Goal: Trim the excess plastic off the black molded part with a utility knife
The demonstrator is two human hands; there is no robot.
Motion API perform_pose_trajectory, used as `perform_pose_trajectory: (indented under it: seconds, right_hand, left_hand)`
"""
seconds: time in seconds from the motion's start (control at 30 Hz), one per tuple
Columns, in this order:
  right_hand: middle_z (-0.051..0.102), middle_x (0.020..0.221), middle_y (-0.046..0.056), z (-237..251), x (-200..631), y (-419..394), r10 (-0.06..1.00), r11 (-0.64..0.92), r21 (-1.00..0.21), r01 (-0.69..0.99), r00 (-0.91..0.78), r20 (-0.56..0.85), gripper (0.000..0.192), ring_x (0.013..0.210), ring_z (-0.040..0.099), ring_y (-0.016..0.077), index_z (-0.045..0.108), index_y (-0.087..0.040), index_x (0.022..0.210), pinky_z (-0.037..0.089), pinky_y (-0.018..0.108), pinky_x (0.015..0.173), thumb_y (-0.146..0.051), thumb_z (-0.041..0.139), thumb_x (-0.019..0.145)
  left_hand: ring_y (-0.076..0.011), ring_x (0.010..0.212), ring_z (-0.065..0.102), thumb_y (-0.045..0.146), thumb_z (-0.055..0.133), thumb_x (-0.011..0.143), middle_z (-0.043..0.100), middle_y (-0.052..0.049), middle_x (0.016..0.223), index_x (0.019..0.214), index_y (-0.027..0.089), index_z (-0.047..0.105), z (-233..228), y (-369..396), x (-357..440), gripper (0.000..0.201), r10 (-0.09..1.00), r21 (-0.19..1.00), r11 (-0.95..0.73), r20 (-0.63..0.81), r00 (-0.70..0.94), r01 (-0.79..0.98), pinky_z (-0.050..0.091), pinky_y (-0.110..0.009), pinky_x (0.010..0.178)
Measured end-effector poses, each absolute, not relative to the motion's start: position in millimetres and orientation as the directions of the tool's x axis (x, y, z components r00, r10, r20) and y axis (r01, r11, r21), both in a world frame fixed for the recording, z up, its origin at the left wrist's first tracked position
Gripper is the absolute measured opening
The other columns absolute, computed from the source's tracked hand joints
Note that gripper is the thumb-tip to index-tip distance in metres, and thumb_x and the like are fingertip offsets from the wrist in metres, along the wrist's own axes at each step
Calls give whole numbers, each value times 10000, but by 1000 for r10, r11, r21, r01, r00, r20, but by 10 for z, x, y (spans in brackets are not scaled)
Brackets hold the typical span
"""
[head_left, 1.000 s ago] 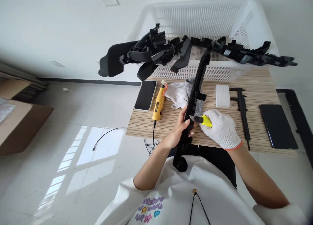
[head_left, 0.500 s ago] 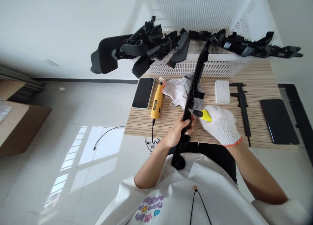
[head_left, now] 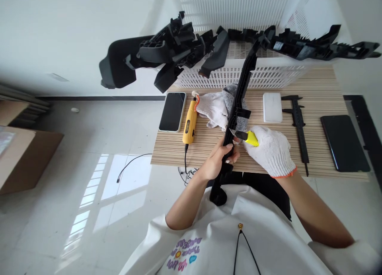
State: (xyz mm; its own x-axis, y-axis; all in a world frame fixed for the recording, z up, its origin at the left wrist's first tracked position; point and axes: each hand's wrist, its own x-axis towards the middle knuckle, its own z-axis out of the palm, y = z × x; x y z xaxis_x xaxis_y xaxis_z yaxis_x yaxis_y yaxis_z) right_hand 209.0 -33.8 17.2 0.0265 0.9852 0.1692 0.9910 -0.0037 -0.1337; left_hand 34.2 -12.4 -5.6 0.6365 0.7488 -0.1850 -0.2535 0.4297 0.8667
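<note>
Two hands at a bench [head_left: 170, 152], seen from above; the bare left hand [head_left: 219, 157] has its grip closed around the lower part of a long black plastic strip [head_left: 238, 102], thumb on the upper face; the strip slants from the shirt front [head_left: 265, 235], where its rounded end lies, over the bench toward a white slatted basket [head_left: 268, 77]; the right hand [head_left: 270, 149], in a white knitted glove, has its grip clenched on a yellow utility knife [head_left: 252, 139]; the blade points left, its tip at the strip's edge just above the left hand, though contact cannot be told; beneath the strip lie a white glove [head_left: 212, 108] and grey fabric [head_left: 229, 92]; to the left, a yellow rotary tool [head_left: 189, 125] and a phone [head_left: 172, 112]; to the right, a white block [head_left: 272, 108], a black caliper [head_left: 299, 129] and a dark phone [head_left: 344, 143]; further black parts [head_left: 158, 54] overhang the basket's rim.
</note>
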Motion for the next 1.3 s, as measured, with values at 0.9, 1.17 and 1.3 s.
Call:
perform_pose_trajectory:
  seconds: [0.9, 1.17, 1.3]
  right_hand:
    - [632, 633, 40, 160, 2092, -318, 969, 40, -100, 994, -14, 248, 294, 485, 489, 162, 624, -185, 771, 189, 294, 522, -418, 491, 893]
    - [634, 644, 43, 121, 2029, -311, 967, -5, -33, 999, 13, 255, 252, 478, 486, 163, 612, -182, 770, 170, 298, 537, -383, 503, 875]
    - [635, 640, 48, 112, 2010, -302, 972, -23, -24, 999, 28, 233, 271, 485, 501, 161, 616, -177, 770, 162, 294, 536, -410, 520, 870]
  left_hand:
    - [-88, 540, 297, 409, 592, 917, 328, 76, 626, 1008, 179, 499, -36, -151, 369, 264, 755, 829, 474, -210, 621, -296, 254, -242, 531]
    - [-87, 535, 272, 397, 567, 938, 317, 75, 621, 998, 177, 499, -57, -129, 363, 239, 735, 815, 487, -190, 651, -313, 243, -237, 520]
    - [-89, 536, 278, 401, 571, 936, 326, 75, 620, 1012, 176, 498, -61, -131, 352, 248, 734, 810, 496, -201, 648, -311, 252, -237, 523]
